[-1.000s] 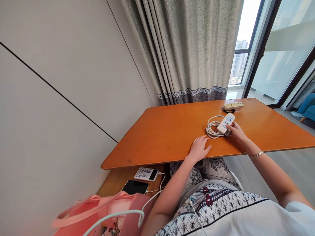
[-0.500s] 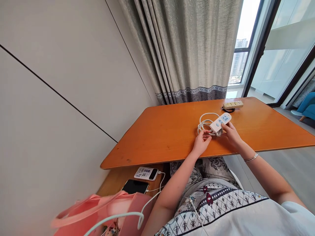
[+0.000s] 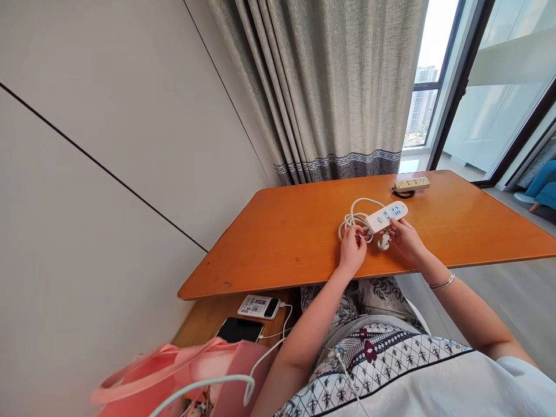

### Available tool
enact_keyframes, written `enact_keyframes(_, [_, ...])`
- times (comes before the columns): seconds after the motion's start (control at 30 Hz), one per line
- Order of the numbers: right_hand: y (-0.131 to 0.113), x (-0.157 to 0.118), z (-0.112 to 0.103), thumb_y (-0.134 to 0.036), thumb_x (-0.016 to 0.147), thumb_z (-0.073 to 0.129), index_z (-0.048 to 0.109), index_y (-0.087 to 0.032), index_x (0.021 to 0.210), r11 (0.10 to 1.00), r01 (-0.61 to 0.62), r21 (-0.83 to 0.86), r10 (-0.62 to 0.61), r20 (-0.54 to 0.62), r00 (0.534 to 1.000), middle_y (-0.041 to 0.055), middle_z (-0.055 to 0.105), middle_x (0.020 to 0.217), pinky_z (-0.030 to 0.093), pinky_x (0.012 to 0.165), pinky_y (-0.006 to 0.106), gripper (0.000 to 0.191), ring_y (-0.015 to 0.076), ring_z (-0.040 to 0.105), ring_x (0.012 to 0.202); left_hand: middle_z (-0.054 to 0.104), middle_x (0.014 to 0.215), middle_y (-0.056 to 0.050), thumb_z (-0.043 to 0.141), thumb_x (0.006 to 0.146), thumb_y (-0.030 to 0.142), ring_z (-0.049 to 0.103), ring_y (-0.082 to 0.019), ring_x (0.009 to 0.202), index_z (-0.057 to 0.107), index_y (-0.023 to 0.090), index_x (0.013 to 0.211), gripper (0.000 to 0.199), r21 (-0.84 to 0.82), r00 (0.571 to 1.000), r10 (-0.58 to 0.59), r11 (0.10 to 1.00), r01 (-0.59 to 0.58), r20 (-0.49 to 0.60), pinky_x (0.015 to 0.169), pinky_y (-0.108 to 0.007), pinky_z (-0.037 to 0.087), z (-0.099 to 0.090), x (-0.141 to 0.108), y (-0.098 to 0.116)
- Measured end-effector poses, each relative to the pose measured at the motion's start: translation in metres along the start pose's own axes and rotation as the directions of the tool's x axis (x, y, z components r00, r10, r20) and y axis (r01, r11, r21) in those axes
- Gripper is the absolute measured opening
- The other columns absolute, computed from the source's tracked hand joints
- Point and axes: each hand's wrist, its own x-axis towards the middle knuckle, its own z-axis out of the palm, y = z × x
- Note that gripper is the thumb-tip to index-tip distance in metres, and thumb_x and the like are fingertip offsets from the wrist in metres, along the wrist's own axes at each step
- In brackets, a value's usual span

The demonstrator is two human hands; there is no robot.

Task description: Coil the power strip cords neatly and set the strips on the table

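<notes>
A white power strip [image 3: 386,216] with blue-marked sockets is tilted above the table, its far end pointing right. My right hand [image 3: 405,238] grips its near edge, thumb on top and fingers underneath. The strip's white plug [image 3: 383,241] hangs just below, by the right fingertips. To the left, my left hand [image 3: 353,248] is closed in a pinch on the white cord [image 3: 346,221], which lies in loose loops around the fingers. Part of the cord is hidden behind that hand.
A beige power strip [image 3: 412,184] with a black cord lies at the back right of the orange-brown table [image 3: 278,243]. Lower left are a power bank [image 3: 259,307], a black-screened phone [image 3: 240,330] and a pink bag [image 3: 234,370]. A curtain [image 3: 347,87] hangs behind.
My left hand has moved slightly left and closed on the cord, drawing the loops left. The power strip has turned flatter, and the plug now hangs in plainer sight below it.
</notes>
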Motion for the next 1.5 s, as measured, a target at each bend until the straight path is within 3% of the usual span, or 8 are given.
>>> enact_keyframes(0.2, [-0.006,-0.001,-0.008,-0.037,0.070,0.082,0.067,-0.026,0.095,0.984,0.158,-0.080,-0.165,-0.095,0.982,-0.0005,0.070,0.111,0.059,0.066,0.022,0.032,0.0149,0.065,0.099,0.062,0.110,-0.009,0.048,0.081,0.001,0.066,-0.021,0.099,0.067,0.020,0.080,0.026,0.362,0.991,0.115,0.923,-0.132,0.070,0.088,-0.034,0.053,-0.017,0.005,0.002])
enact_keyframes(0.3, [-0.012,0.001,-0.013,-0.037,0.070,0.082,0.068,-0.028,0.096,0.983,0.170,-0.074,-0.179,-0.136,0.974,-0.0007,0.068,0.117,0.061,0.075,0.027,0.031,0.0176,0.061,0.112,0.062,0.119,-0.010,0.047,0.083,0.002,0.065,-0.022,0.104,0.074,0.021,0.095,0.036,0.466,0.991,0.106,0.875,-0.132,0.083,0.092,-0.036,0.052,-0.027,0.010,0.000])
enact_keyframes(0.5, [-0.030,0.011,-0.032,-0.031,0.074,0.079,0.063,-0.026,0.094,0.962,0.271,0.043,-0.260,-0.173,0.950,-0.0010,0.072,0.103,0.062,0.068,0.025,0.026,0.0142,0.070,0.087,0.065,0.106,-0.009,0.044,0.082,0.000,0.065,-0.021,0.096,0.075,0.021,0.105,0.044,0.515,0.995,0.090,0.855,-0.056,-0.041,0.090,-0.034,0.052,-0.061,0.027,-0.013])
enact_keyframes(0.67, [-0.046,0.022,-0.062,-0.020,0.089,0.063,0.061,-0.024,0.094,0.924,0.337,0.178,-0.243,-0.405,0.881,-0.0004,0.074,0.097,0.061,0.072,0.022,0.007,0.0103,0.071,0.082,0.062,0.093,-0.008,0.049,0.083,0.009,0.063,-0.019,0.084,0.076,0.019,0.100,0.034,0.373,0.961,0.055,0.926,0.052,-0.270,0.085,-0.034,0.052,-0.099,0.049,-0.033])
enact_keyframes(0.87, [-0.051,0.025,-0.103,-0.017,0.094,0.056,0.061,-0.021,0.101,0.869,0.459,0.184,-0.248,-0.640,0.728,0.0028,0.072,0.110,0.060,0.090,0.029,0.009,0.0111,0.071,0.098,0.058,0.075,-0.001,0.057,0.073,0.018,0.051,-0.011,0.063,0.073,0.015,0.096,0.028,-0.197,0.794,-0.366,0.931,0.309,-0.485,0.064,-0.026,0.045,-0.141,0.071,-0.062])
enact_keyframes(1.07, [-0.052,0.023,-0.127,-0.012,0.094,0.054,0.060,-0.019,0.103,0.837,0.503,0.216,-0.187,-0.751,0.633,0.0027,0.071,0.112,0.061,0.092,0.031,0.013,0.0116,0.071,0.101,0.047,0.071,0.003,0.055,0.063,0.011,0.044,-0.006,0.057,0.055,0.017,0.079,0.017,-0.590,0.550,-0.576,0.788,0.176,-0.605,0.048,-0.019,0.030,-0.173,0.071,-0.089])
enact_keyframes(1.23, [-0.050,0.021,-0.129,-0.011,0.093,0.054,0.060,-0.019,0.104,0.841,0.499,0.210,-0.174,-0.768,0.616,0.0026,0.072,0.108,0.061,0.089,0.030,0.014,0.0118,0.072,0.098,0.039,0.069,0.003,0.054,0.065,0.009,0.045,-0.008,0.061,0.033,0.021,0.068,0.024,-0.589,0.510,-0.570,0.795,0.146,-0.644,0.057,-0.021,0.042,-0.189,0.073,-0.097])
enact_keyframes(1.5, [-0.060,0.023,-0.133,-0.011,0.094,0.053,0.059,-0.019,0.099,0.838,0.505,0.209,-0.158,-0.791,0.590,0.0015,0.072,0.109,0.062,0.087,0.029,0.011,0.0103,0.072,0.095,0.036,0.083,0.002,0.054,0.069,0.012,0.049,-0.009,0.076,0.034,0.022,0.080,0.025,-0.476,0.471,-0.465,0.873,0.104,-0.750,0.067,-0.020,0.044,-0.214,0.079,-0.093])
